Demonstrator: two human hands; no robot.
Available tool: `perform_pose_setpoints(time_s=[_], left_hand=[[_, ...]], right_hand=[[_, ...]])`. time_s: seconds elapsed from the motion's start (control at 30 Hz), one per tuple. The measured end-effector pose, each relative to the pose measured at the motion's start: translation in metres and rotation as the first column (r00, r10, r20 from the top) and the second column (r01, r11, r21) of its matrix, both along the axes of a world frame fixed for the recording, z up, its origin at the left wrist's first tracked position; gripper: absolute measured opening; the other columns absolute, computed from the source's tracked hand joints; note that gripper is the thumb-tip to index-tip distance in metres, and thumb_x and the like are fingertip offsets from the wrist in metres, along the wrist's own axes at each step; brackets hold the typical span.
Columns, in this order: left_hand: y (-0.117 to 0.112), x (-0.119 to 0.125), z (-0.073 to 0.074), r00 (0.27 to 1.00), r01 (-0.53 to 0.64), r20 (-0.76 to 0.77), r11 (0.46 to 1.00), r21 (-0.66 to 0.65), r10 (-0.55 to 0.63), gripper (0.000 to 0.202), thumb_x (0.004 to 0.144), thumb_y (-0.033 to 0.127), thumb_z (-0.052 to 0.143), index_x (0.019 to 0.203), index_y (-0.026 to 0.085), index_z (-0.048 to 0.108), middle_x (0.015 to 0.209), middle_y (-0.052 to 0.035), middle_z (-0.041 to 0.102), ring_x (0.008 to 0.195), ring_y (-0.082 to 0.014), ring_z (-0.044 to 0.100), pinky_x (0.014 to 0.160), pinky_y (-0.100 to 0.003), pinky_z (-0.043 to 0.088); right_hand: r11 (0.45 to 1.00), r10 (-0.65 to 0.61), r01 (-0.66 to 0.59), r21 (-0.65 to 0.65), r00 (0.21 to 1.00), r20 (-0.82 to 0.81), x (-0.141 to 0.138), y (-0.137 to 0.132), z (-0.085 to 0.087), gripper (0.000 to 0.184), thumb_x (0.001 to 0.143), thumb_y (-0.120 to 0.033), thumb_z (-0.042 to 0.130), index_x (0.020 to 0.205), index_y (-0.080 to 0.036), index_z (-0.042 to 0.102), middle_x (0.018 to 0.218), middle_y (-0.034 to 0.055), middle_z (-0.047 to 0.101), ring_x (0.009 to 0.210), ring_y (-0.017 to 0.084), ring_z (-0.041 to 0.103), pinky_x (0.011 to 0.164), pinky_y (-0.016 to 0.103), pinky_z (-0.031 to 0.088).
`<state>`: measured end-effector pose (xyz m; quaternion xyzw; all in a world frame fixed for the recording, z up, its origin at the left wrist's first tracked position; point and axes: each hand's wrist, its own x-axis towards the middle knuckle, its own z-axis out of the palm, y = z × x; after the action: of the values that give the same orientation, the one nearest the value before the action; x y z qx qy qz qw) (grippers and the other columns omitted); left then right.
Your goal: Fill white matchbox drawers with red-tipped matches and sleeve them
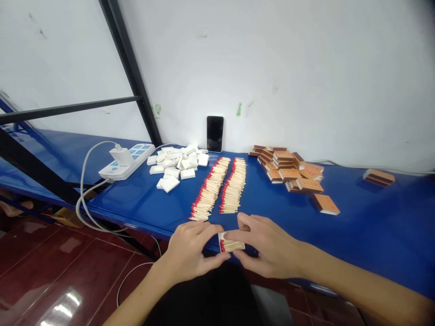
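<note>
Between my two hands, at the front edge of the blue table, is a small white matchbox tray (221, 237) with red-tipped matches (231, 246) lying in it. My left hand (192, 249) grips its left end with thumb and fingers. My right hand (263, 244) closes on the right end, one finger reaching over the tray and hiding part of it. Just beyond my hands lie two long rows of loose matches, a left row (211, 188) and a right row (234, 186), red heads toward the left.
White empty-looking trays (181, 160) are heaped at the back left. Brown matchbox sleeves (288, 170) are piled at the right, with stray ones (379, 176) farther out. A phone (215, 133) leans on the wall. A power strip (127, 162) with cables sits left, near a black metal post (134, 68).
</note>
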<state>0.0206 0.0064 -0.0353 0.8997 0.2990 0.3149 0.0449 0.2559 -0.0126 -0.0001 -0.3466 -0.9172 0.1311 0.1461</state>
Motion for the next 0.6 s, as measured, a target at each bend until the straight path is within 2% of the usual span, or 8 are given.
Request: perform_pose_setpoints(time_s=[0.17,0.4,0.5,0.6], left_hand=[[-0.0001,-0.0007,-0.0009,1.000,0.006,0.005,1.000,0.000,-0.006,0.028,0.089,0.045,0.067,0.104,0.022,0.062,0.089,-0.0002,0.075,0.070,-0.0178,0.068,0.063,-0.029,0.047],[0.0005,-0.0001,-0.0003,1.000,-0.002,-0.006,1.000,0.005,0.002,0.029,0.089,0.045,0.067,0.105,0.022,0.062,0.088,-0.0011,0.075,0.070,-0.0181,0.069,0.062,-0.029,0.047],[0.0003,-0.0001,-0.0001,1.000,-0.014,-0.005,0.999,0.029,0.015,0.032,0.087,0.046,0.069,0.106,0.021,0.062,0.084,-0.0011,0.074,0.067,-0.0178,0.068,0.061,-0.028,0.046],[-0.0001,-0.0001,0.0004,1.000,-0.016,-0.017,1.000,0.023,0.016,0.031,0.087,0.046,0.069,0.104,0.021,0.064,0.081,-0.0005,0.072,0.065,-0.0172,0.066,0.059,-0.028,0.046]], right_hand=[[1.000,-0.001,0.001,-0.008,1.000,-0.015,-0.0009,-0.0023,0.0015,0.019,0.090,-0.023,0.059,0.107,-0.026,0.066,0.090,0.0014,0.043,0.078,0.016,0.045,0.067,0.028,0.031],[0.999,0.033,-0.034,0.025,0.999,0.018,0.0021,-0.0004,0.0028,0.018,0.095,-0.025,0.052,0.106,-0.023,0.066,0.083,-0.0003,0.049,0.070,0.014,0.045,0.063,0.028,0.031],[0.998,-0.001,0.002,0.066,1.000,-0.017,0.0045,0.0015,0.0027,0.023,0.099,-0.029,0.048,0.109,-0.021,0.067,0.080,0.0007,0.055,0.071,0.015,0.050,0.064,0.029,0.033],[0.988,-0.088,0.099,0.121,0.992,-0.088,0.0076,0.0051,0.0013,0.029,0.102,-0.029,0.043,0.116,-0.019,0.066,0.087,0.0042,0.065,0.078,0.017,0.058,0.069,0.030,0.037]])
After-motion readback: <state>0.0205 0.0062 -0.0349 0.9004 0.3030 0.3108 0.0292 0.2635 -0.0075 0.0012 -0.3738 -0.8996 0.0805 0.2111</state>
